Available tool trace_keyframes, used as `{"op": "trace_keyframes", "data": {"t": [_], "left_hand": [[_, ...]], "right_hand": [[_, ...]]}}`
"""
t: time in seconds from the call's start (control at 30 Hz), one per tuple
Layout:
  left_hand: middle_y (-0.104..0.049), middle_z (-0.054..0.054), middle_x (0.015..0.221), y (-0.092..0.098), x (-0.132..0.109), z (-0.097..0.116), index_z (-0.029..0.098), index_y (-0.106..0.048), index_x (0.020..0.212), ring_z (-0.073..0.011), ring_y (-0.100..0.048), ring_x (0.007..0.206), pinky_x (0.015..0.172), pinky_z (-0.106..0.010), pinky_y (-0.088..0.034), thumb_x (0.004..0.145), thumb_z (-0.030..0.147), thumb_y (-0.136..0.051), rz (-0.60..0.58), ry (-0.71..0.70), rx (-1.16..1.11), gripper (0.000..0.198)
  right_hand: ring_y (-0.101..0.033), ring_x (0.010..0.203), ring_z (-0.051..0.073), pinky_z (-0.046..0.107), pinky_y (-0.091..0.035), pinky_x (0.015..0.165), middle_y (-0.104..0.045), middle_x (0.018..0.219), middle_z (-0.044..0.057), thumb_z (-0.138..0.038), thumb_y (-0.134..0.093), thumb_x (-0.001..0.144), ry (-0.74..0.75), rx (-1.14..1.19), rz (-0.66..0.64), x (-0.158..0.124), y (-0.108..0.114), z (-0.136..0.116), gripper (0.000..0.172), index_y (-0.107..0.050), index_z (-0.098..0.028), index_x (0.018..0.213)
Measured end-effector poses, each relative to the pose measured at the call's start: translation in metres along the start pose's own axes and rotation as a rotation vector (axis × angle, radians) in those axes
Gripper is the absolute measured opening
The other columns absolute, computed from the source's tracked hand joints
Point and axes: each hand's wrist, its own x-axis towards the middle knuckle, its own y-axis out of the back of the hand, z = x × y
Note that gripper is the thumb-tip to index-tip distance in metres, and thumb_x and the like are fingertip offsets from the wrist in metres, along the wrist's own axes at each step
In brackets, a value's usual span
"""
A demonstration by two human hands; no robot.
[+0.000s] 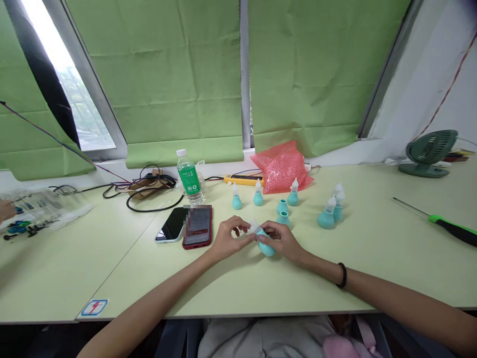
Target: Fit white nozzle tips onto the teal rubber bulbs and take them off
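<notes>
My right hand [286,242] is closed around a teal nasal aspirator bulb [267,248], which tilts toward the left just above the table. At its neck, my left hand [228,239] pinches the clear nozzle [254,226]; whether the nozzle is fully seated is hidden by my fingers. Behind my right hand stand two teal bulbs without nozzles, a nearer bulb [283,219] and a farther bulb [282,206]. Several aspirators with clear nozzles stand upright around them, among them a left one [236,201], a middle one [258,197] and one at the right [326,219].
Two phones, a pale one [171,226] and a red-cased one [197,228], lie left of my hands. Behind them stand a water bottle [190,179] and tangled cables [160,181]. Pink bubble wrap [279,169], a screwdriver [450,228] and a fan [430,151] are farther out. Another person's hand [6,210] shows far left.
</notes>
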Motion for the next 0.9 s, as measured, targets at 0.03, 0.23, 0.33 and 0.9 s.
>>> {"op": "trace_keyframes", "data": {"t": [0.03,0.23,0.33,0.9], "left_hand": [[-0.053,-0.003,0.069,-0.001,-0.001,0.001,0.014,-0.055,0.073,-0.0110,-0.048,0.063,0.053,-0.020,-0.038,0.069,0.027,-0.053,-0.011,-0.001,-0.058,0.014],[-0.051,-0.001,0.062,-0.004,-0.002,-0.003,0.013,-0.052,0.063,-0.0088,-0.045,0.059,0.052,-0.019,-0.036,0.074,0.031,-0.049,-0.056,0.058,-0.209,0.021],[-0.049,-0.001,0.064,-0.004,-0.001,-0.006,0.012,-0.052,0.067,-0.0083,-0.044,0.058,0.051,-0.019,-0.036,0.076,0.032,-0.045,-0.117,0.096,-0.331,0.022],[-0.048,0.001,0.059,-0.005,-0.005,0.004,0.013,-0.050,0.068,-0.0081,-0.043,0.056,0.050,-0.019,-0.037,0.077,0.024,-0.039,-0.037,0.053,-0.047,0.019]], "right_hand": [[-0.054,0.066,0.014,0.023,-0.040,0.055,-0.059,0.071,0.003,-0.032,-0.053,0.069,-0.002,0.022,-0.021,0.000,0.000,0.000,0.019,-0.052,-0.015,0.077],[-0.055,0.066,0.015,0.025,-0.042,0.058,-0.059,0.069,0.003,-0.030,-0.055,0.068,-0.003,0.153,-0.099,0.001,0.000,0.004,0.017,-0.052,-0.015,0.076],[-0.057,0.066,0.016,0.026,-0.042,0.059,-0.059,0.068,0.003,-0.029,-0.056,0.068,-0.007,0.227,-0.106,0.002,0.001,0.005,0.017,-0.053,-0.015,0.076],[-0.055,0.060,0.015,0.024,-0.043,0.053,-0.060,0.065,0.004,-0.034,-0.058,0.065,-0.019,0.095,-0.013,-0.002,-0.003,-0.002,0.022,-0.052,-0.014,0.072]]}}
